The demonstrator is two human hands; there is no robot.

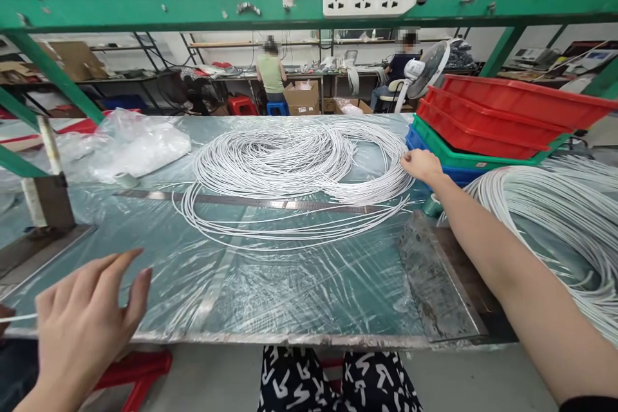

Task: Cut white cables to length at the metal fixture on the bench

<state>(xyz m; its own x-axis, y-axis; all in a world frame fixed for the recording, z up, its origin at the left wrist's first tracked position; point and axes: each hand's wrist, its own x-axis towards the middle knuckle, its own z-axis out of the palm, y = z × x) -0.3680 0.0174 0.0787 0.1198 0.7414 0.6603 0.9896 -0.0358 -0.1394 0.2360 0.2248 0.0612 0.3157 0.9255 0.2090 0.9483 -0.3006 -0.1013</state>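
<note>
A big loose coil of white cable (290, 161) lies on the plastic-covered green bench top (299, 283). My right hand (421, 164) reaches across to the coil's right edge, fingers curled onto the strands. My left hand (87, 322) hovers over the near left edge of the bench, fingers spread, holding nothing; a thin white strand (17, 318) runs just left of it. A long steel ruler (251, 201) lies across the bench under the coil's front loops.
Stacked red, green and blue trays (487, 125) stand at the right. A second white cable bundle (560, 219) lies far right. A clear plastic bag (130, 145) and tape roll (126, 179) sit at left. A dark metal plate (434, 277) is near right. Two people sit at far benches beside a fan (427, 67).
</note>
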